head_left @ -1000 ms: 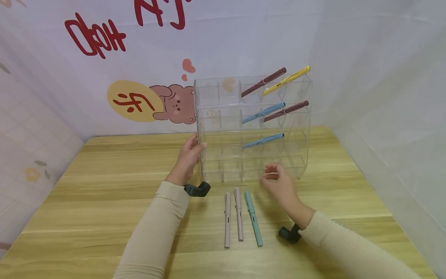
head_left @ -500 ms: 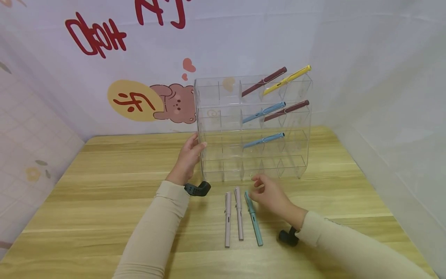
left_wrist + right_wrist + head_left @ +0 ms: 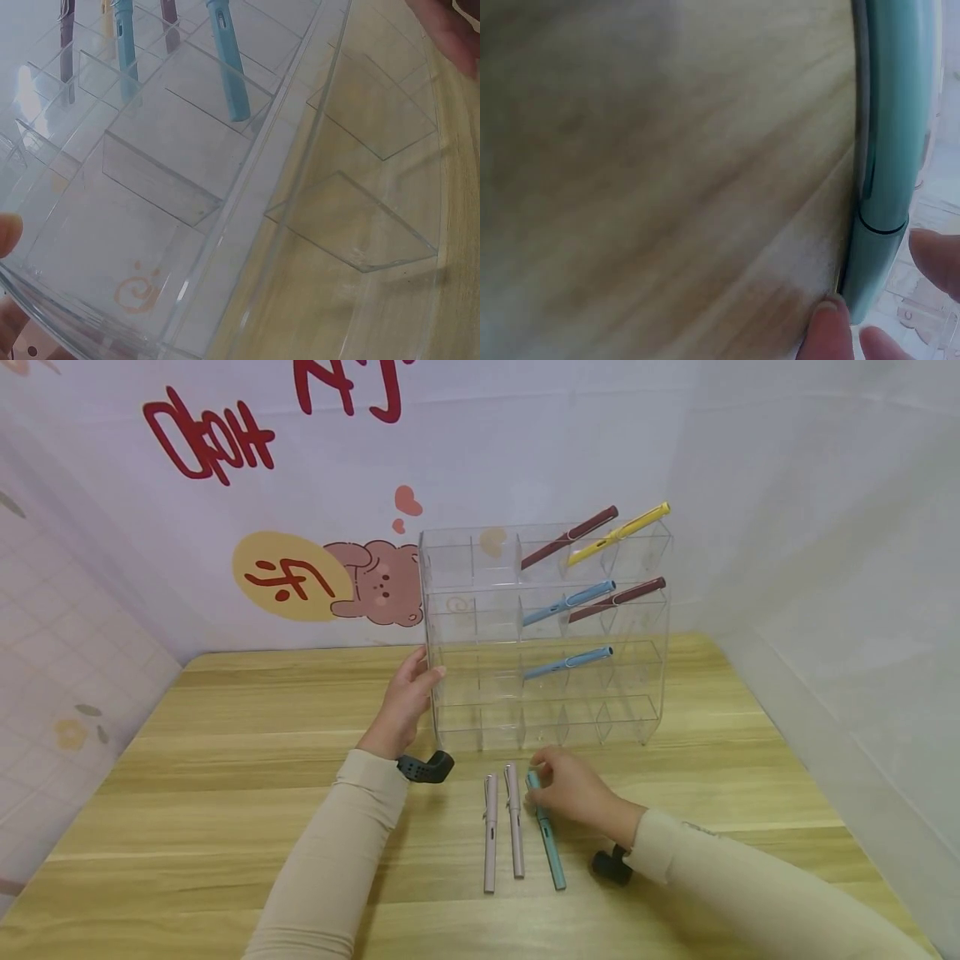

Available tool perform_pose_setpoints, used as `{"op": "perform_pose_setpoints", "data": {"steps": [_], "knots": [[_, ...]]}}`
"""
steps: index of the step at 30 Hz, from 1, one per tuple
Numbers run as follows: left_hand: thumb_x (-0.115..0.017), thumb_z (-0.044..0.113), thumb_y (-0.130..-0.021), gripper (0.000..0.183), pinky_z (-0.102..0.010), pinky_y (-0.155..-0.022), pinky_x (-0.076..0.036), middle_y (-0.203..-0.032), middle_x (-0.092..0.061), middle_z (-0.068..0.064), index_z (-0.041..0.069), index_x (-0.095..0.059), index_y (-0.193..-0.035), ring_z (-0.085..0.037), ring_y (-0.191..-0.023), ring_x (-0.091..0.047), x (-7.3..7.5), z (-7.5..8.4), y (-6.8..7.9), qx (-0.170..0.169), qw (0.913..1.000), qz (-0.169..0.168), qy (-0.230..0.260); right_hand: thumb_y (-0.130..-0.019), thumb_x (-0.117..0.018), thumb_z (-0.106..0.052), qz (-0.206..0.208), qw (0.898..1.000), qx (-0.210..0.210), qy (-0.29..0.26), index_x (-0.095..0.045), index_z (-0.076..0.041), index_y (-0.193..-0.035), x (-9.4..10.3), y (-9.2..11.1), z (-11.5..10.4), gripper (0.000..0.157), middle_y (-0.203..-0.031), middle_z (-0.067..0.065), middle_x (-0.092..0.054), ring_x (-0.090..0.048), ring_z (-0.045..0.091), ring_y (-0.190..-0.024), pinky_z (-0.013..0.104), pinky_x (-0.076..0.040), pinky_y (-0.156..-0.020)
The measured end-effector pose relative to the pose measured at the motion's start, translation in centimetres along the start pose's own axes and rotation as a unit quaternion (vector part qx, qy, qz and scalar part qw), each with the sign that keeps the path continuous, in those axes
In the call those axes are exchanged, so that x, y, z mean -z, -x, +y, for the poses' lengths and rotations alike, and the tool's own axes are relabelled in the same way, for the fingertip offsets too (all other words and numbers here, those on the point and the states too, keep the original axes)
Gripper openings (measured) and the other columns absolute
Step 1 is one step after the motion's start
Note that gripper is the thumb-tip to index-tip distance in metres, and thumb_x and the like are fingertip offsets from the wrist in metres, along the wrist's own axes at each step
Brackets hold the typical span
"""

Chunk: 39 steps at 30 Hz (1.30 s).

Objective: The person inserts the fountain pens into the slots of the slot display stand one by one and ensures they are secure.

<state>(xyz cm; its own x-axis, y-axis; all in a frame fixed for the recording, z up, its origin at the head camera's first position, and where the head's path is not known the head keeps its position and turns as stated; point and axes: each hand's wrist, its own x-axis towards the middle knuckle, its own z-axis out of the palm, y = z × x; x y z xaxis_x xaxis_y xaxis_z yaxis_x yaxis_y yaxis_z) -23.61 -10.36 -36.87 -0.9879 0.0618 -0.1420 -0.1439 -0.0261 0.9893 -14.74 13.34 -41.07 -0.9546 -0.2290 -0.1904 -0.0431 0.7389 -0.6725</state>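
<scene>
My left hand (image 3: 403,706) grips the left side of a clear acrylic display rack (image 3: 498,714), thumb (image 3: 9,234) in front and fingers behind the panel. My right hand (image 3: 576,789) is at the clip end of a teal fountain pen (image 3: 552,852) lying on the table. In the right wrist view, a fingertip (image 3: 829,322) touches one side of the teal pen's cap; the thumb (image 3: 934,259) stands at the other side with a slight gap. Two pale pink pens (image 3: 490,852) lie left of the teal one.
Tilted in the rack are a maroon pen (image 3: 570,537) and a yellow pen (image 3: 618,533) on top, a blue pen (image 3: 567,603) and another maroon pen (image 3: 617,599) below, then a second blue pen (image 3: 567,662). A printed cloth (image 3: 600,443) hangs behind the wooden table (image 3: 262,735).
My right hand has moved left and toward me, from the rack's lower front down to the teal pen's clip end. The left hand, rack and pens stay in place.
</scene>
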Motion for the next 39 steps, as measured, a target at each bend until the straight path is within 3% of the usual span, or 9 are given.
{"op": "perform_pose_setpoints", "data": {"steps": [9,18,27,39], "knots": [[-0.052,0.024,-0.100,0.058,-0.050,-0.109,-0.032,-0.152,-0.033,-0.010,0.021,-0.028,-0.153,-0.029,-0.133,-0.038,0.1,-0.1,0.0,0.003,1.0000,-0.005,-0.007,-0.078,-0.077,-0.010,-0.024,0.999,-0.015,0.045,-0.062,0.002,-0.113,-0.4,-0.8,-0.4,0.040,-0.095,0.009,-0.064,-0.057,0.017,-0.079,0.034,-0.050,-0.071],[-0.053,0.023,-0.100,0.058,-0.050,-0.109,-0.032,-0.152,-0.033,-0.010,0.020,-0.028,-0.152,-0.029,-0.133,-0.038,0.2,-0.1,0.0,0.001,1.0000,-0.002,-0.004,-0.076,-0.074,-0.005,-0.027,0.997,-0.005,0.069,-0.065,0.002,-0.103,-0.5,-0.9,-0.9,0.029,-0.078,0.002,-0.059,-0.051,0.015,-0.067,0.029,-0.044,-0.061],[-0.053,0.023,-0.099,0.058,-0.051,-0.108,-0.032,-0.152,-0.034,-0.010,0.019,-0.029,-0.152,-0.029,-0.134,-0.037,0.0,-0.1,0.1,-0.001,1.0000,0.001,-0.008,-0.074,-0.074,-0.001,-0.028,0.999,-0.022,0.003,-0.064,-0.003,-0.091,-0.3,-1.1,-0.5,0.020,-0.080,0.005,-0.062,-0.053,0.016,-0.066,0.028,-0.045,-0.059],[-0.053,0.021,-0.099,0.058,-0.050,-0.106,-0.035,-0.152,-0.035,-0.010,0.019,-0.030,-0.152,-0.029,-0.131,-0.041,0.0,-0.1,0.0,-0.002,1.0000,0.004,-0.002,-0.077,-0.070,-0.004,-0.010,0.995,-0.048,-0.083,-0.061,0.000,-0.104,1.2,-0.8,0.4,0.029,-0.094,0.012,-0.061,-0.057,0.019,-0.072,0.030,-0.050,-0.060]]}}
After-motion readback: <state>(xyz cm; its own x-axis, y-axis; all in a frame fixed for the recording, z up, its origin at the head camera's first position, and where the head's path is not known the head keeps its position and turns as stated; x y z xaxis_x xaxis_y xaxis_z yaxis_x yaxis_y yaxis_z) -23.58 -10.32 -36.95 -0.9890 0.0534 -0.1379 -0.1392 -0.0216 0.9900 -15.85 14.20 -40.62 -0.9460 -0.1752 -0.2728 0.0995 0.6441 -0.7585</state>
